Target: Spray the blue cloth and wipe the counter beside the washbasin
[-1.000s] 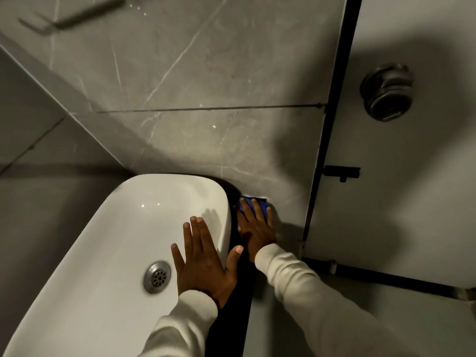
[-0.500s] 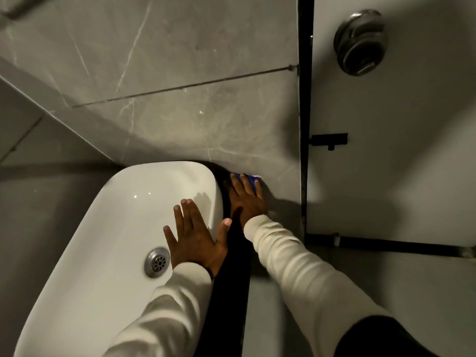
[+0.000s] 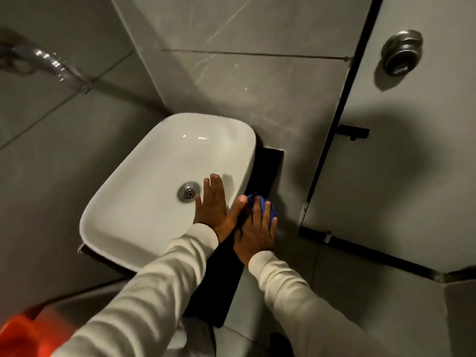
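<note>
A white oval washbasin (image 3: 154, 191) with a metal drain (image 3: 188, 194) fills the middle. Along its right side runs a narrow black counter strip (image 3: 269, 166). My right hand (image 3: 256, 228) presses flat on a bunched blue cloth (image 3: 264, 208) on that strip, about halfway along it; only the cloth's far edge shows past my fingers. Flat and fingers apart, my left hand (image 3: 215, 211) rests inside the basin by its right rim, its thumb touching the cloth. No spray bottle is in view.
Grey marble wall tiles rise behind the basin. A grey partition door with a round metal lock (image 3: 401, 51) and a black hinge (image 3: 354, 132) stands at the right. A chrome tap (image 3: 49, 63) is at the upper left. Something orange (image 3: 20, 338) is at the bottom left.
My right hand has dragged the blue cloth back along the black strip from the far wall end toward me. My left hand slid nearer inside the basin. The view swung left.
</note>
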Demonstrator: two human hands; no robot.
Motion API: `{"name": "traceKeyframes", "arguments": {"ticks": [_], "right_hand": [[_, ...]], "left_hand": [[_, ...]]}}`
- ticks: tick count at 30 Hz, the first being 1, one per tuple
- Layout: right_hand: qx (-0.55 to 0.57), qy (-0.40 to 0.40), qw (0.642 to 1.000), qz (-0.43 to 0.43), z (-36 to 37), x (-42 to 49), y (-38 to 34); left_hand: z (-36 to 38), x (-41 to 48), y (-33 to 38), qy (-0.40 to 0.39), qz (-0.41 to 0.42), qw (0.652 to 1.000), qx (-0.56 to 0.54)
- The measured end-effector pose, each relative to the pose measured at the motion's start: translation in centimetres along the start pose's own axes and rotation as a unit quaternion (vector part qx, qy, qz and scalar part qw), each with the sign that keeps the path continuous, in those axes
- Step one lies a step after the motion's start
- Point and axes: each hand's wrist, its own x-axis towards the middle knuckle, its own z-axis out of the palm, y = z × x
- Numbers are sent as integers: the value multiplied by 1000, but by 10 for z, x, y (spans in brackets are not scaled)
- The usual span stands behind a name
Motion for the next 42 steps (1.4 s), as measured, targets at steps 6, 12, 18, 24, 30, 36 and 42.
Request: {"name": "traceKeyframes", "arguments": {"ticks": [6, 12, 18, 24, 30, 36, 42], "right_hand": [[-47, -61, 992, -99, 17, -112, -19], [-142, -156, 965, -154, 26, -193, -42], [-57, -203, 969, -129, 25, -241, -90], [211, -349, 888, -213, 8, -286, -151], [348, -480, 796, -118, 29, -311, -250], [359, -484, 790, -113, 94, -355, -327], [239, -440, 853, -144, 156, -356, -346]], "left_hand": [[-60, -90, -52, 2, -84, 957, -276], [-24, -228, -119, 270, -159, 864, -395], [34, -293, -122, -3, -337, 555, -760], [-7, -363, -164, 191, -296, 587, -728], [-46, -445, -237, 317, -227, 573, -721], [-74, -475, -300, 468, -387, 590, -533], [-75, -473, -327, 401, -452, 672, -428]]}}
